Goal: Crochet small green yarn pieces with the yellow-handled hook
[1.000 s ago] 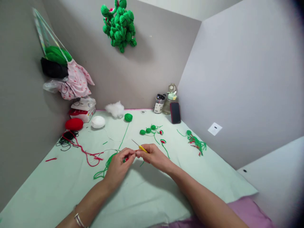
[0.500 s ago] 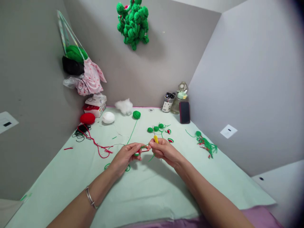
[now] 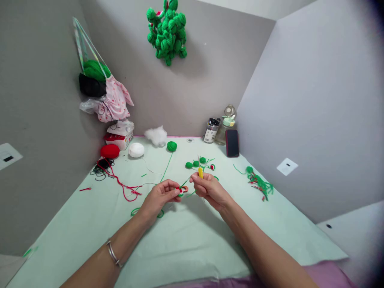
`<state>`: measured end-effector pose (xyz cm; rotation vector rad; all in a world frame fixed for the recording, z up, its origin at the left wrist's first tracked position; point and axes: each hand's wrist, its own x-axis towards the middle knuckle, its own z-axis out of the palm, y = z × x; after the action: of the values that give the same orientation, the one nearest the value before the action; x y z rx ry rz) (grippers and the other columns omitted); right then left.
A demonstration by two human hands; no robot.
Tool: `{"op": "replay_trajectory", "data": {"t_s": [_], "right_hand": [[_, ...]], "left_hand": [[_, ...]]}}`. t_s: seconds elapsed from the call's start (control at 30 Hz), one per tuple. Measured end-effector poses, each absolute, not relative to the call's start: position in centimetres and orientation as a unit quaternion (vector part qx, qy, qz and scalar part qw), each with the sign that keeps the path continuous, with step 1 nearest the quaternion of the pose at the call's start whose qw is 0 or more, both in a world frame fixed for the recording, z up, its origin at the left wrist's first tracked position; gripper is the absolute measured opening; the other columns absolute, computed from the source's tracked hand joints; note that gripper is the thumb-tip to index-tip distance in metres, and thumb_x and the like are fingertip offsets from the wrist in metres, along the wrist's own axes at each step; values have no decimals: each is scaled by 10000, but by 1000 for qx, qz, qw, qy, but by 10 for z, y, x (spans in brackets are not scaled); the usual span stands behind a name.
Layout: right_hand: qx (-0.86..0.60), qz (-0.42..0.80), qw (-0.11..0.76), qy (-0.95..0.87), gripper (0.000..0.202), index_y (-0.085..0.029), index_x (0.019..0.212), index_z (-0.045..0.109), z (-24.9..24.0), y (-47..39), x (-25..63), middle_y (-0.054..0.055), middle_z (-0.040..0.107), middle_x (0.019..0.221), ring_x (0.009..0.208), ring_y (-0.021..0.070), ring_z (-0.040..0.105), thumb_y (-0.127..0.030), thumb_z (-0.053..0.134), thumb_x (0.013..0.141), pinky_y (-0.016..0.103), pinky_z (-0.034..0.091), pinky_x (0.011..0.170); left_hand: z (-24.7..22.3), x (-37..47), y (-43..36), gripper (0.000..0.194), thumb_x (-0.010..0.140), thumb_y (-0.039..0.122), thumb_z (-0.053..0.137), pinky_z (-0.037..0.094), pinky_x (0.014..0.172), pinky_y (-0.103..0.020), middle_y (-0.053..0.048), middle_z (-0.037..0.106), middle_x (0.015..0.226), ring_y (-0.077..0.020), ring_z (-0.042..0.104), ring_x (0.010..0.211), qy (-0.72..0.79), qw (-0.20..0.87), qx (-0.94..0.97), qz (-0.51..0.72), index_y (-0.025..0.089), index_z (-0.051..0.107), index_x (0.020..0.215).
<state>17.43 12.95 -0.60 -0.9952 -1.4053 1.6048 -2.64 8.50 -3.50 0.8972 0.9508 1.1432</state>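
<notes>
Pinched between the thumb and fingers of my left hand [image 3: 160, 197] is a small crochet piece [image 3: 180, 192] in red, white and green. An orange loop [image 3: 185, 189] sticks out at its right side; what it is made of I cannot make out. My right hand [image 3: 208, 188] is closed round a crochet hook [image 3: 200, 172] with a yellow handle, its thin metal shaft pointing up and away. A strand of green yarn [image 3: 185, 183] runs taut from the crochet piece to my right fingertips. More green yarn trails under both hands.
Behind my hands lie a green yarn ball [image 3: 172, 146], a white ball [image 3: 136, 150], a red ball [image 3: 109, 151], white stuffing [image 3: 156, 136] and small green crochet balls [image 3: 196, 163]. Yarn scraps [image 3: 261, 184] lie right. A phone [image 3: 232, 143] leans by a jar [image 3: 221, 134].
My left hand has turned a little, showing more of the crochet piece. The yellow hook has swung upright and slightly right, and the green strand between the hands is now drawn out.
</notes>
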Motion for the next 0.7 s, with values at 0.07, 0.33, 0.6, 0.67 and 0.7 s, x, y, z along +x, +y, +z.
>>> {"op": "replay_trajectory", "data": {"t_s": [0.07,0.33,0.6,0.67,0.7], "right_hand": [[-403,598,397,-568,424,-180,851,683,-7,131,175,-96,407,487,459,77,190,-596,754,805,263,179,472],[-419,434,437,-667,367,-249,1061,732,-16,118,168,19,719,994,571,94,352,-359,871,739,279,331,559],[-416,430,394,-698,199,-212,819,683,-24,117,160,-7,614,729,603,131,447,-402,677,877,270,353,555],[-416,431,395,-696,230,-210,799,666,-24,120,161,-9,590,716,634,140,467,-425,663,883,270,373,572],[-417,431,394,-697,238,-211,790,660,-25,121,161,-10,582,712,642,142,471,-430,665,880,270,380,579]], "left_hand": [[-36,-26,85,460,588,450,1007,586,746,-285,-24,800,793,-153,719,666,422,645,390,504,176,723,823],[-38,-24,85,491,619,535,976,581,763,-272,20,741,731,-149,716,689,421,630,374,534,205,656,794],[-45,-22,85,515,772,680,822,594,794,-292,-13,754,781,-161,720,739,413,616,392,544,193,689,869],[-47,-22,86,496,774,653,837,595,830,-301,-9,758,808,-166,734,772,411,610,397,549,197,699,911],[-47,-22,86,480,757,620,867,594,844,-304,-4,757,819,-167,740,782,409,607,399,552,200,700,917]]}}
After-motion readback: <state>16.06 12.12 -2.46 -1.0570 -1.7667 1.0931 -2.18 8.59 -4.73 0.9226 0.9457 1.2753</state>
